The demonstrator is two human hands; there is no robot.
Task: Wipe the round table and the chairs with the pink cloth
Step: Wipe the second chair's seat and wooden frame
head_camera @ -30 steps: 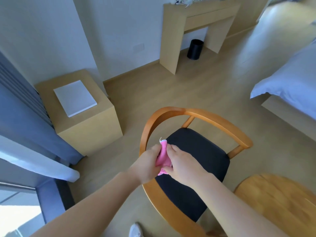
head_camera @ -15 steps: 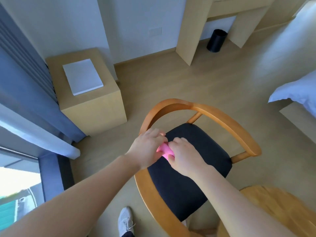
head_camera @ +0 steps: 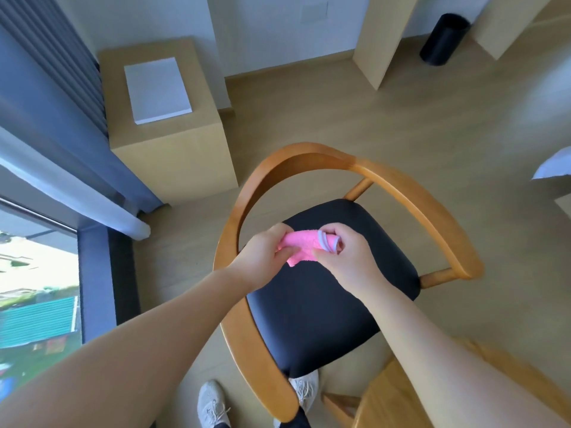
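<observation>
Hands meet at frame centre, seen from above thru a head-worn wide-angle cam. Left hand [head_camera: 262,257] pinches one end of the pink cloth [head_camera: 301,249], thumb and fingers curled on it; right hand [head_camera: 346,257] grips the other end, fingers curled round the fabric plus a pale lilac loop [head_camera: 324,244] attached to it. Cloth is bunched, stretched short btwn both hands, held above the black seat cushion [head_camera: 324,304], not resting on it. Cushion belongs to a wooden chair [head_camera: 417,205] w/ a curved back-and-arm rail that sweeps from 7 o'clock up over 12 and down to 3 o'clock around the hands. Round table [head_camera: 401,396], light wood, only its edge in view at 5 o'clock, just beside the chair. White sneakers [head_camera: 213,403] at 6 o'clock on the pale wood floor. Wooden cabinet [head_camera: 173,156] at 10 o'clock w/ a flat white pad [head_camera: 156,89] on top. Blue curtain [head_camera: 46,103] and window at 9 o'clock. Black bin [head_camera: 443,38] at 1 o'clock, beside a desk leg. Corner of white bedding [head_camera: 553,168] at 3 o'clock.
</observation>
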